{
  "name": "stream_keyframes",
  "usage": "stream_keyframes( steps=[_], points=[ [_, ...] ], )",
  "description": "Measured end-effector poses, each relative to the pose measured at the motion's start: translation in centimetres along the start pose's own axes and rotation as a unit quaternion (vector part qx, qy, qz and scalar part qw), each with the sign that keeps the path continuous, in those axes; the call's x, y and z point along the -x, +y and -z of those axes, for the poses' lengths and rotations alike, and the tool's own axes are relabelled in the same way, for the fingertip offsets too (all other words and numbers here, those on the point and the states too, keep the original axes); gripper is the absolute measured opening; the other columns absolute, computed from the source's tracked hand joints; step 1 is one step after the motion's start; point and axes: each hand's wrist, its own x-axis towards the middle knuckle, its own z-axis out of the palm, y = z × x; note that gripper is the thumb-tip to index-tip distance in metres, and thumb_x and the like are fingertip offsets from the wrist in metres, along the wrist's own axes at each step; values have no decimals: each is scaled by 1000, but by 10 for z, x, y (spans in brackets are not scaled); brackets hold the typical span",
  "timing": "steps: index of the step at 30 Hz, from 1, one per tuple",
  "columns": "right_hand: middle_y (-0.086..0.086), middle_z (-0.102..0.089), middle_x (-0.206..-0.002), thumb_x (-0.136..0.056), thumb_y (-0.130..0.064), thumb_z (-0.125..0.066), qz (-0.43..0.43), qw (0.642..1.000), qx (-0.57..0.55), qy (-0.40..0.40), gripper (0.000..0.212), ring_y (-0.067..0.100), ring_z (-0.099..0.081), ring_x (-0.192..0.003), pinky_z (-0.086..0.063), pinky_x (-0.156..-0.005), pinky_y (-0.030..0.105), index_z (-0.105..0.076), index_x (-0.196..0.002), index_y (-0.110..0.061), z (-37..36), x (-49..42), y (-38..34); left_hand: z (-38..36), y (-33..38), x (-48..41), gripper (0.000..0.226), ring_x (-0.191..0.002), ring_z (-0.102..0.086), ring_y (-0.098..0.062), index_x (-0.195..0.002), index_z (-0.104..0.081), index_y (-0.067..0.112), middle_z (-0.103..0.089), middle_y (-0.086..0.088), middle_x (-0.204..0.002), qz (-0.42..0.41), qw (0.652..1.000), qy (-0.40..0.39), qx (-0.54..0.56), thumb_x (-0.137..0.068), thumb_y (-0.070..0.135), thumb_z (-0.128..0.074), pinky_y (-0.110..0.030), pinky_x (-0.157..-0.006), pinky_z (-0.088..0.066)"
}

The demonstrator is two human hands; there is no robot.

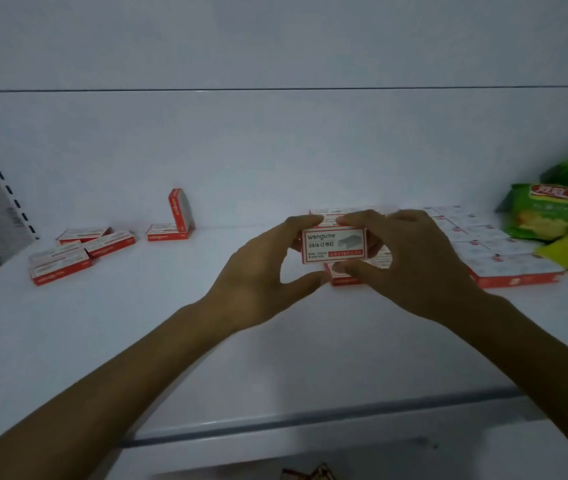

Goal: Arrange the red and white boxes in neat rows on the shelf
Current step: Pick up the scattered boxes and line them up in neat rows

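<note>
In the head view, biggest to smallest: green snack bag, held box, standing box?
1. green snack bag
2. held box
3. standing box
Held box is nearer the camera, so real sizes may match.

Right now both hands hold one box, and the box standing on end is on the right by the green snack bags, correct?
Not quite. The left hand and right hand do hold one box, but the head view shows the box standing on end on the left of the shelf, away from the green snack bags.
</note>
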Motion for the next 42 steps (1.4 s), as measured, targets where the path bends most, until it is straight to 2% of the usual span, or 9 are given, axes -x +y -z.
stream_keyframes(
  steps=[4, 10, 15, 18, 22, 28, 32, 38, 42],
  points=[
    [1, -72, -99, -71, -46, -68, -41, 999, -11, 7, 54, 21, -65, -85, -39, -94, 40, -60, -118, -21, 13, 29, 50, -41, 25, -23, 64, -112, -55, -10, -134, -43, 28, -55, 8, -131, -28, 997, 8, -71, -78, 52, -64, -27, -90, -47],
    [-2, -72, -98, -73, -51, -68, -47, 999, -2, 2, 54, 11, -65, -81, -38, -102, 45, -58, -119, -24, 19, 46, 112, -82, 47, -55, 73, -113, -57, -26, -134, -46, 15, -58, -5, -129, -118, 972, -9, -204, -84, 68, -40, -41, -87, -50],
    [-5, -71, -104, -73, -51, -69, -34, 999, -23, 32, 54, 8, -64, -84, -34, -100, 37, -57, -119, -25, 29, 44, 142, -103, 49, -74, 89, -130, -43, -26, -141, -39, 17, -45, -4, -143, -51, 958, -48, -279, -80, 79, -18, -45, -106, -32],
    [-9, -71, -101, -72, -56, -67, -35, 997, -59, 40, 56, 0, -59, -76, -40, -98, 38, -58, -118, -26, 34, 35, 152, -118, 39, -72, 99, -142, -22, -20, -147, -23, 27, -23, 3, -154, 28, 961, -99, -257, -70, 87, -5, -42, -114, -18],
    [-11, -70, -103, -74, -59, -63, -36, 996, -73, 25, 56, 2, -62, -79, -41, -96, 36, -55, -120, -29, 33, 23, 161, -128, 25, -69, 105, -144, -12, -14, -148, -14, 35, -14, 9, -156, 88, 953, -165, -240, -61, 90, 7, -38, -115, -11],
    [-9, -69, -104, -78, -61, -59, -35, 998, -32, -29, 56, 10, -64, -85, -42, -97, 44, -53, -123, -29, 14, -3, 163, -134, 22, -73, 93, -141, -22, -15, -145, -24, 35, -25, 9, -153, 86, 955, -146, -242, -69, 85, -5, -39, -113, -17],
    [-7, -64, -113, -80, -65, -51, -42, 994, 52, -87, 57, 13, -58, -101, -31, -105, 44, -50, -125, -29, -4, -21, 159, -132, 22, -73, 84, -138, -27, -14, -143, -29, 34, -32, 10, -150, 84, 959, -142, -229, -73, 79, -14, -39, -112, -20],
    [2, -56, -124, -86, -52, -52, -44, 977, 86, -192, 53, 20, -51, -113, -33, -100, 40, -47, -129, -21, -22, -44, 156, -129, 27, -71, 83, -139, -23, -12, -144, -29, 34, -29, 9, -151, 80, 966, -121, -213, -75, 75, -7, -34, -112, -16],
    [-2, -56, -123, -90, -45, -50, -7, 987, 72, -143, 41, 17, -50, -111, -31, -101, 36, -53, -124, -22, -24, -37, 150, -127, 27, -72, 79, -138, -27, -13, -142, -33, 32, -33, 6, -150, 78, 971, -109, -198, -77, 72, -11, -32, -110, -18]
  ],
)
